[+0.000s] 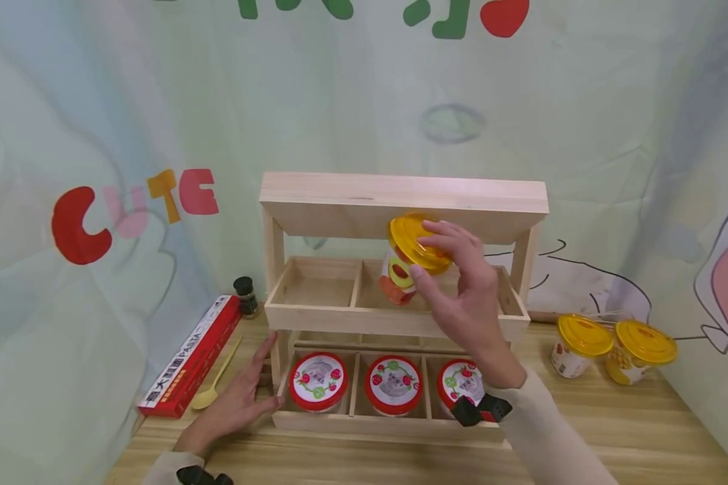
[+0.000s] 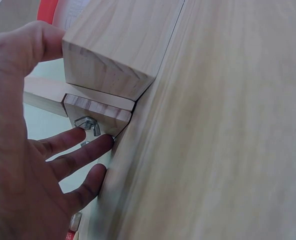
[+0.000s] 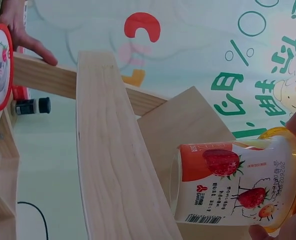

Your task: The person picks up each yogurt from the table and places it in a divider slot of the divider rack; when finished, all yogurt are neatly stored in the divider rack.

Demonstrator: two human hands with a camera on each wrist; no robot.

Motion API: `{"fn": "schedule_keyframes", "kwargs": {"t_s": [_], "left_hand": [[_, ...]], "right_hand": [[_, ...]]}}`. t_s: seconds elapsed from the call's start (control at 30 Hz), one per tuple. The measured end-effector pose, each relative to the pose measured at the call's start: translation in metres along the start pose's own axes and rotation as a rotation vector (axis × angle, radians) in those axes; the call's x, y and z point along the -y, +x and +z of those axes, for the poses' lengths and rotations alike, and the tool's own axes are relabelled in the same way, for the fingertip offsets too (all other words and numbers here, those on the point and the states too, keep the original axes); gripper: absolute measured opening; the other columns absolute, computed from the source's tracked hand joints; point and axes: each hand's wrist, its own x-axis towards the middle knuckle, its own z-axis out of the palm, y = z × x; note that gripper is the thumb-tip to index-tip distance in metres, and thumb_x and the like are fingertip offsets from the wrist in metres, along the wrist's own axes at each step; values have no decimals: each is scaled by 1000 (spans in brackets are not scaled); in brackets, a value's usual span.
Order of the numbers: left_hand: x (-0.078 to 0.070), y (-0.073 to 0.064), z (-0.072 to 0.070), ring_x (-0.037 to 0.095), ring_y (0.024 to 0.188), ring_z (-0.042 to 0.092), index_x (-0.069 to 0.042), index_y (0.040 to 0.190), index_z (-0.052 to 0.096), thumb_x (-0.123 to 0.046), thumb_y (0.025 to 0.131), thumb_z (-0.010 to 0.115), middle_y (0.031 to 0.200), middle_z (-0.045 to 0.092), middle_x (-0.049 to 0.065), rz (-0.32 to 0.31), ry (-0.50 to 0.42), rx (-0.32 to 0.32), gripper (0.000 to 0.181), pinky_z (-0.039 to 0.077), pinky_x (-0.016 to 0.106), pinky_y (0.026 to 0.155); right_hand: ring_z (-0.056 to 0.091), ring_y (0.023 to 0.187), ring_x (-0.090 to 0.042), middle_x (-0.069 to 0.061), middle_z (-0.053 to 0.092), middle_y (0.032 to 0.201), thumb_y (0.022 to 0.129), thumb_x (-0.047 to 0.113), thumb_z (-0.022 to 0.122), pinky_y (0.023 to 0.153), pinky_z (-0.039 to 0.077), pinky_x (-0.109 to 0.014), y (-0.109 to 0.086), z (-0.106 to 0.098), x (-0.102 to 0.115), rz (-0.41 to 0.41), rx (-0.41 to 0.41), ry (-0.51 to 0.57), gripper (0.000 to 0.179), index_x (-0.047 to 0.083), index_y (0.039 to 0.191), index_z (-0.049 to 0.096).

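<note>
My right hand [image 1: 470, 300] grips a yogurt cup [image 1: 397, 273] by its yellow lid, thumb and fingers around the rim. The cup is tilted in front of the upper tier of a two-tier wooden rack [image 1: 315, 319]. In the right wrist view, strawberries show on the side of the cup [image 3: 223, 185]. My left hand [image 1: 243, 397] is at the rack's lower left side, fingers extended. In the left wrist view its thumb touches the lower tray's corner [image 2: 108, 65], and its fingertips lie by a wing nut [image 2: 89, 123]. Red-lidded cups [image 1: 393, 384] sit in the three lower front compartments.
Two more yellow-lidded cups [image 1: 582, 337] stand on the table right of the rack. To the left lie a red pasta box [image 1: 188, 360] and a gold spoon [image 1: 209, 392], with a black-capped jar [image 1: 245, 296] behind. A slanted wooden board [image 1: 400, 192] tops the rack.
</note>
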Motion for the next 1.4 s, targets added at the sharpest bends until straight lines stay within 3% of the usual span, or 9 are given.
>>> {"fn": "schedule_keyframes", "kwargs": {"t_s": [0.13,0.47,0.63,0.97,1.4], "left_hand": [[-1,1,1,45,122,69,-22,173,4,-32,86,83,153,48,38,-10,-15,7,118,58,69,94],[0,1,0,60,130,60,-19,173,5,-28,85,82,162,35,41,24,-17,-21,117,54,75,97],[-1,0,0,55,128,64,-18,173,5,-29,85,83,160,39,40,25,-1,-23,117,56,73,96],[1,1,0,45,125,68,-21,173,2,-32,87,82,159,42,36,0,5,2,118,62,56,94],[1,1,1,41,123,69,-21,173,4,-32,86,82,157,44,36,-2,10,-4,117,60,61,94]], "right_hand": [[49,149,-27,-13,66,149,94,6,74,114,50,-19,1,11,0,-9,-5,9,35,1,128,70],[50,149,-25,-12,67,147,96,10,75,120,47,-28,6,43,3,-22,13,26,33,3,127,71],[50,149,-25,-11,68,147,96,13,74,121,48,-35,7,59,4,-10,31,39,32,4,127,71],[50,148,-23,-7,68,148,97,20,74,120,50,-43,10,85,3,12,57,11,32,8,127,72],[52,145,-28,-8,68,146,96,20,75,114,55,-44,12,105,-2,26,117,-25,31,9,125,73]]}}
